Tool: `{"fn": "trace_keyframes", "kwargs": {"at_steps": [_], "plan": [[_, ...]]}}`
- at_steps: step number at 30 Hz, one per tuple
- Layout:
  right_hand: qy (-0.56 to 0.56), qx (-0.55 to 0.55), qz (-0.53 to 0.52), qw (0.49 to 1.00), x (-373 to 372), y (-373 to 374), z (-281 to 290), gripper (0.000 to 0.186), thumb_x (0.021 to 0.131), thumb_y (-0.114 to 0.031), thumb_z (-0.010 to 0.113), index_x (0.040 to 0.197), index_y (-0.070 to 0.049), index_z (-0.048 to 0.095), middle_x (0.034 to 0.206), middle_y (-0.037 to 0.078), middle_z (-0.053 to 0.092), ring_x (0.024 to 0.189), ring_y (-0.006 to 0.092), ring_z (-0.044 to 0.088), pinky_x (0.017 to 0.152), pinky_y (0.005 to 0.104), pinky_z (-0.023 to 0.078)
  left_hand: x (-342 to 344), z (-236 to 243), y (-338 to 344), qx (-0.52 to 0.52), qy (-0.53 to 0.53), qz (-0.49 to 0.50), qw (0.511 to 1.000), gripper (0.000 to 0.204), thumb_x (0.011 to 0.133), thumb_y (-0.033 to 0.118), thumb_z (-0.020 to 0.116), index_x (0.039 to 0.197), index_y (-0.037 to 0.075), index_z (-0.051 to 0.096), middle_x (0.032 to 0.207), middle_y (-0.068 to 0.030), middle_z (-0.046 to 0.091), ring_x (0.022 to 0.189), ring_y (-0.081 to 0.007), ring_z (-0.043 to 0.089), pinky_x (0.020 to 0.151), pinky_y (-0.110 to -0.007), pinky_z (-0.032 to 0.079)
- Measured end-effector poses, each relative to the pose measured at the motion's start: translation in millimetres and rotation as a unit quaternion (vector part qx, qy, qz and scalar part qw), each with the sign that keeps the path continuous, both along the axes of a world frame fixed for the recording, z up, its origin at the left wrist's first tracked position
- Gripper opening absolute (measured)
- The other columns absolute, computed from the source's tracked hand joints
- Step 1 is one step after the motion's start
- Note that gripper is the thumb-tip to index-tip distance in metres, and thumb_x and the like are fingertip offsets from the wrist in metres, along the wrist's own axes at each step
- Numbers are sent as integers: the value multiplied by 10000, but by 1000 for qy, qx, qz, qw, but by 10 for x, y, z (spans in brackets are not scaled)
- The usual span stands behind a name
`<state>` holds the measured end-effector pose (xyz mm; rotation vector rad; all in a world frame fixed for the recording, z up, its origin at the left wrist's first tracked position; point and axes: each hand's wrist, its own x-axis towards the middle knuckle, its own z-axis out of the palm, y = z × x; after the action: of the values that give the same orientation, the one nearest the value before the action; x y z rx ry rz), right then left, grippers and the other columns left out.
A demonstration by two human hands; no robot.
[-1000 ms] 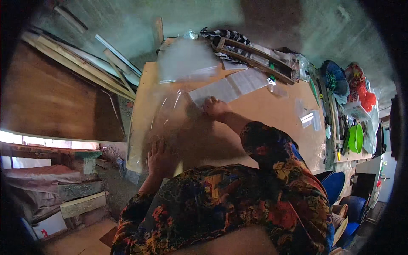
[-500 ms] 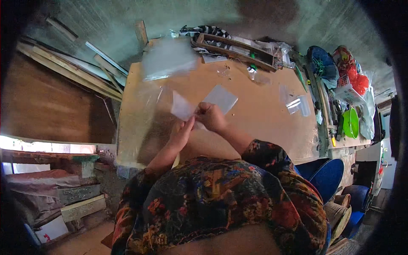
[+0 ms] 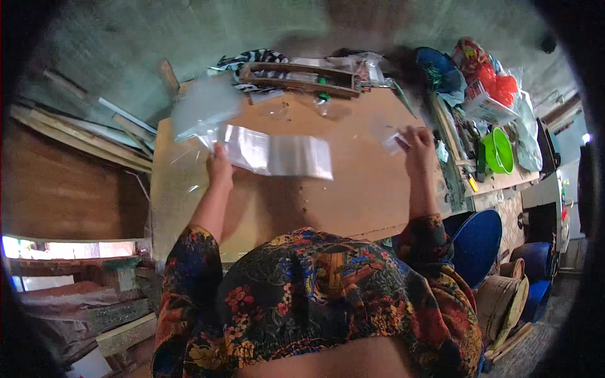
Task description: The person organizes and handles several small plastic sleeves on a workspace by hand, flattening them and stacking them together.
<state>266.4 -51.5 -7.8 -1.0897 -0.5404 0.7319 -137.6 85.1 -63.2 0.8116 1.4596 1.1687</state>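
My left hand (image 3: pixel 219 167) is closed on the edge of a clear plastic bag (image 3: pixel 246 148), which looks flat and shiny. A second translucent plastic panel (image 3: pixel 299 156) extends to its right; whether the two are joined, I cannot tell. Far to the right, my right hand (image 3: pixel 419 143) has bent fingers pinching a small clear plastic piece (image 3: pixel 394 142) at the table top. Some blur covers those fingertips. Beyond my left hand lies a pile of clear plastic sheets (image 3: pixel 205 104) at the table's far left corner.
The tan table (image 3: pixel 353 201) carries a long wooden frame (image 3: pixel 299 79) along its back edge. To the right are a bright green basin (image 3: pixel 498 151), a white basket (image 3: pixel 488 106) with red bags, and a blue bin (image 3: pixel 477 246). Wooden planks (image 3: pixel 82 138) lean at the left.
My hands have moved apart from the table's middle. The left went left with the plastic, which now lies spread out; the right reached right to the loose clear pieces. The view has shifted too.
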Motion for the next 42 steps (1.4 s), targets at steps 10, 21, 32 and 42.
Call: {"fn": "trace_keyframes", "kwargs": {"at_steps": [10, 21, 32, 42], "plan": [[40, 55, 80, 994, -208, -793, 520, 94, 826, -54, 493, 916, -77, 477, 978, 144, 585, 917, 295, 581, 720, 396, 499, 502, -181, 489, -206, -103, -56, 972, 569, 675, 567, 512, 1069, 157, 475, 989, -23, 534, 792, -181, 536, 572, -308, 410], [154, 82, 378, 909, -674, -610, 733, 205, 810, -7, 514, 1011, -24, 480, 863, 119, 586, 797, 257, 608, 657, 391, 531, 1520, 801, -1024, 217, -36, -646, 731, 254, 767, 76, 580, 1018, 41, 564, 955, -52, 598, 918, -147, 532, 790, -304, 431], [-25, -90, -58, 994, -394, -429, 243, 123, 825, -87, 533, 935, -38, 513, 847, 118, 595, 771, 227, 585, 721, 330, 469, 1275, 976, -946, 133, 276, -522, 796, 251, 760, 234, 652, 688, 3, 587, 549, -47, 562, 507, -81, 507, 486, -273, 410], [-710, -1, 147, 689, -982, -490, 410, 262, 652, -109, 607, 912, -138, 606, 861, -1, 568, 1002, 176, 486, 987, 487, 208, 1392, 778, -1022, 213, 259, -512, 791, 350, 682, 297, 728, 606, 8, 546, 496, -44, 510, 479, -72, 437, 457, -276, 391]]}}
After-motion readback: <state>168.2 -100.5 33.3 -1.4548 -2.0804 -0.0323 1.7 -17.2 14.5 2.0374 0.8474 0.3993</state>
